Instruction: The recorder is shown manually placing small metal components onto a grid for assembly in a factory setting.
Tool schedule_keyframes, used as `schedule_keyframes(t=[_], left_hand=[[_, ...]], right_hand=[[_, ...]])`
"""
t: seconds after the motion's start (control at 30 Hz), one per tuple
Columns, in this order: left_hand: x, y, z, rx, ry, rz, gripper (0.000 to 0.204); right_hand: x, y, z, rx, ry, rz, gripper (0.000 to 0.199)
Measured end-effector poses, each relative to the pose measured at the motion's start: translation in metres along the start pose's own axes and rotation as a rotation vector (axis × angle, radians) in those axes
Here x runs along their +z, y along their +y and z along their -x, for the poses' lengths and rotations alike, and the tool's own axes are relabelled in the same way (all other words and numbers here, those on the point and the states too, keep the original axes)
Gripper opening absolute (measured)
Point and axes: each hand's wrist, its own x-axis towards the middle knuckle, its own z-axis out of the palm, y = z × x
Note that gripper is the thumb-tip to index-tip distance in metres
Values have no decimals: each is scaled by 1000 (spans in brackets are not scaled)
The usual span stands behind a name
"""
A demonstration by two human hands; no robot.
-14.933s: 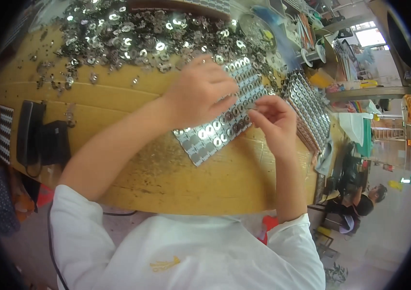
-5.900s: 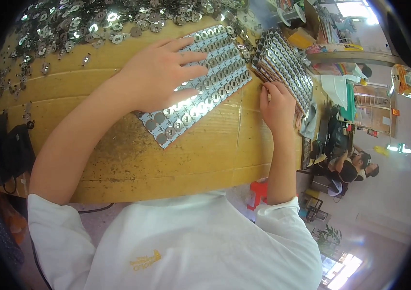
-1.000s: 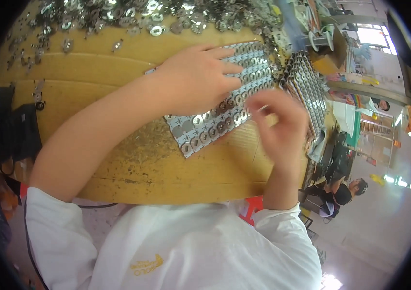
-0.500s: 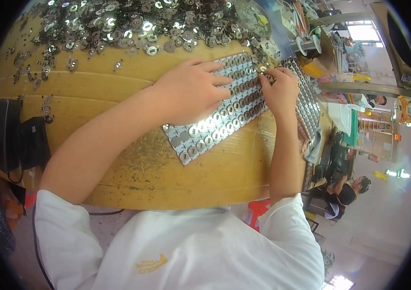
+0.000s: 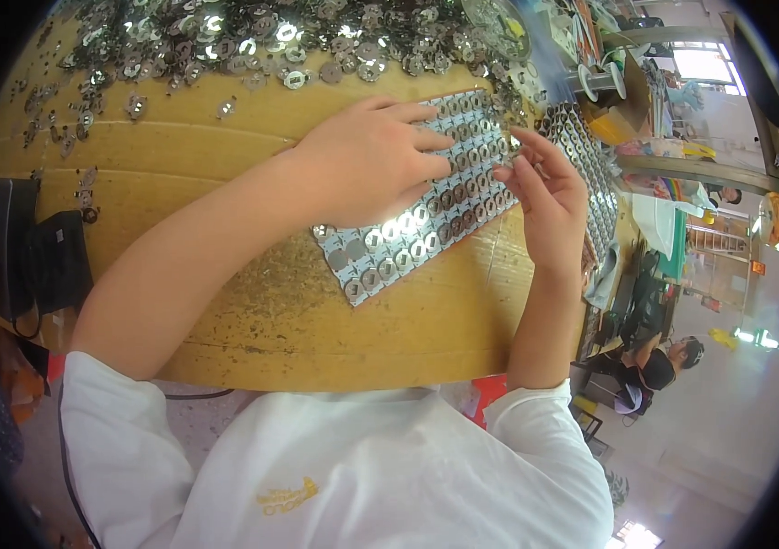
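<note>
A light-blue panel (image 5: 447, 197) lies aslant on the table, covered with rows of round metal pieces. My left hand (image 5: 376, 160) rests flat across its left and middle part, fingers spread, hiding some rows. By the panel's right edge my right hand (image 5: 554, 197) is raised a little, with thumb and fingers curled towards each other. A small glint shows between those fingertips, too small to name. Near the panel's lower left corner, a plain grey disc (image 5: 354, 249) differs from the slotted pieces around it.
Loose metal pieces (image 5: 225, 41) form a wide heap along the far side, several straying left. A second filled panel (image 5: 598, 188) lies right of my right hand. A black device (image 5: 37, 247) stands at the left edge. A person (image 5: 664, 361) sits in the right background.
My right hand has drawn back from the panel's right edge, moving right and slightly nearer, and its fingers have parted somewhat. My left hand stays on the panel.
</note>
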Motion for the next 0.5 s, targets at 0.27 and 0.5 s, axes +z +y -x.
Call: schedule_keyframes(t=[0.27, 0.5], left_hand=[[0, 0, -1, 16, 2, 3, 25], [2, -4, 1, 12, 8, 16, 21]], right_hand=[[17, -2, 22, -83, -66, -144, 16], [51, -5, 49, -79, -43, 4, 13]])
